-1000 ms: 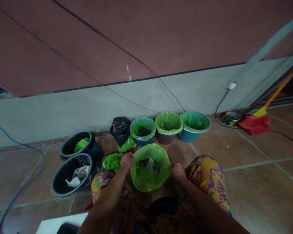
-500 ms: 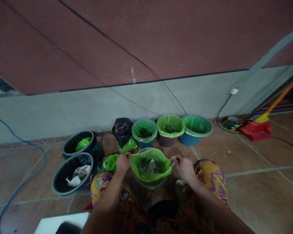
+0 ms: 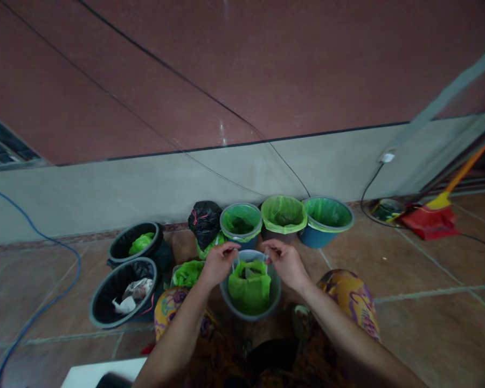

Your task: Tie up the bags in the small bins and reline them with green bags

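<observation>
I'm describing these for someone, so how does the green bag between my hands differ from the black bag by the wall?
The green bag is open on top; the black bag looks closed, with a reddish tie. The green bag is in a grey bucket, while the black bag is outside any bucket, by the wall. Both look like plastic bags with something inside.

The near bag (image 3: 249, 293) is coloured bright green, and its bucket (image 3: 275, 293) pale grey. The far wall (image 3: 242, 64) is coloured brownish red above, pale grey below. The trousers (image 3: 350, 299) are patterned in purple on yellow. The brown floor (image 3: 436, 334) is crossed by pale lines; the left bins (image 3: 107, 293) are lined in black.
</observation>
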Demonstrator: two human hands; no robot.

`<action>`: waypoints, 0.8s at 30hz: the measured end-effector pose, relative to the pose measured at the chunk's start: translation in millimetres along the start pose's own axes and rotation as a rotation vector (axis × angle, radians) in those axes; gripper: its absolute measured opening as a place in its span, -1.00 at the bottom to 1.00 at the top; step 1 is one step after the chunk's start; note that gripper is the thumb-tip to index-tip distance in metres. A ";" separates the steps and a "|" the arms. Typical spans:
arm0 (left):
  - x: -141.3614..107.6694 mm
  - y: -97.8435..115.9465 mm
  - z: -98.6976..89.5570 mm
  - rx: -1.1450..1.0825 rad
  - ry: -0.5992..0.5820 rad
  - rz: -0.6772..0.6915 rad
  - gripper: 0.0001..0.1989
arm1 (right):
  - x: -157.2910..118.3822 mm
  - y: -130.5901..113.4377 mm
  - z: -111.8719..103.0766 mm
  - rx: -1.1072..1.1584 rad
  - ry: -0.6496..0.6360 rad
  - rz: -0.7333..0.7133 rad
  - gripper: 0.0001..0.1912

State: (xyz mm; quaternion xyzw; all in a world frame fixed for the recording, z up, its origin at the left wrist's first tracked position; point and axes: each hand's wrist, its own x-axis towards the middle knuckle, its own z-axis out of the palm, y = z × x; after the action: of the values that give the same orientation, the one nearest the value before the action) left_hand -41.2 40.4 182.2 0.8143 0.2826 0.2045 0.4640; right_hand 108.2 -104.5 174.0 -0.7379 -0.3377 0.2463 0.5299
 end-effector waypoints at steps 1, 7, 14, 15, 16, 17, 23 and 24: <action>1.6 4.5 1.0 0.006 0.002 0.015 -0.78 | 2.9 -5.5 3.7 0.056 -0.020 0.038 -0.75; 10.5 24.8 7.6 -0.039 -0.030 0.102 -0.79 | 13.9 -16.7 28.4 0.234 -0.168 0.113 -0.66; 21.5 10.7 13.5 -0.068 -0.044 0.104 -0.62 | 22.8 -11.4 47.5 -0.088 -0.276 -0.103 -0.86; 22.5 2.2 13.5 -0.083 -0.021 0.084 -0.58 | 24.0 -12.1 46.3 -0.114 -0.249 -0.076 -0.78; 23.1 -7.3 13.9 -0.097 -0.010 0.059 -0.55 | 24.9 -13.0 44.5 -0.117 -0.236 -0.032 -0.72; 23.3 -17.4 15.1 -0.108 -0.022 0.035 -0.54 | 25.5 -14.0 42.3 -0.099 -0.239 0.017 -0.70; 17.5 -63.7 43.9 -0.281 -0.444 0.036 -0.66 | 30.6 -14.1 32.6 0.135 -0.274 0.111 -0.76; 16.7 -67.8 50.0 -0.318 -0.473 0.040 -0.65 | 33.2 -12.6 31.5 0.155 -0.269 0.108 -0.77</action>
State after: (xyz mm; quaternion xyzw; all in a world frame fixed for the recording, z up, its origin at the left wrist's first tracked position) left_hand -17.2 47.1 100.0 0.7620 0.1148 0.0600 0.6345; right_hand 104.1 -57.3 175.8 -0.6723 -0.3454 0.3961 0.5213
